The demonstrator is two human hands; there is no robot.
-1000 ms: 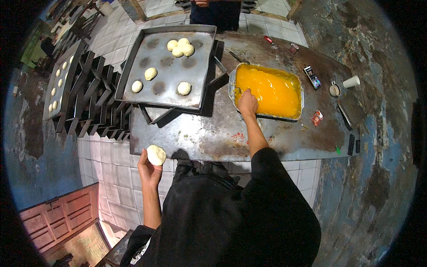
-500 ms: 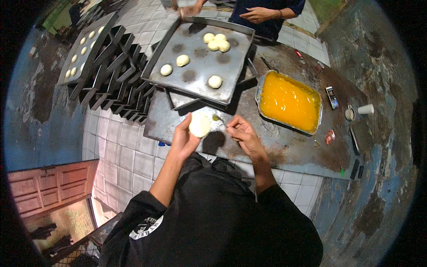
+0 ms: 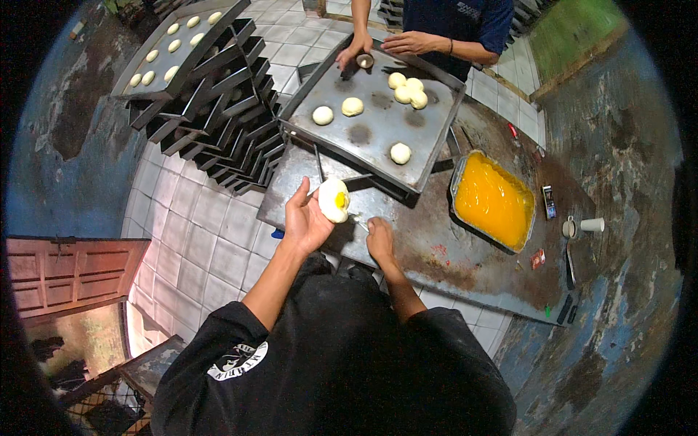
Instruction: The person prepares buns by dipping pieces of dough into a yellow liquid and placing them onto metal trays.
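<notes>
My left hand [image 3: 304, 224] holds a flattened white dough round [image 3: 331, 207] on its fingers, thumb raised, with a blob of yellow filling [image 3: 340, 200] on the dough. Just to its right and a little lower, my right hand [image 3: 379, 236] is closed on a thin metal utensil [image 3: 361, 222], its tip hard to make out. Beyond my hands, a metal tray [image 3: 367, 142] with several dough balls [image 3: 400, 153] sits atop another tray on the worn table [image 3: 443, 254]. To the right stands a pan of yellow filling [image 3: 493, 195].
A co-worker's hands [image 3: 408, 43] are at the tray's far edge by a round object [image 3: 365, 61]. At left rise stacked trays [image 3: 196, 123], the top holding dough pieces [image 3: 174, 45]. A phone [image 3: 549, 202], mug [image 3: 569, 227] and white cup [image 3: 592, 225] lie at right.
My right hand left the filling pan for the dough in my left hand, then drew slightly away. Yellow filling now shows on the dough. The co-worker's hands moved in over the tray.
</notes>
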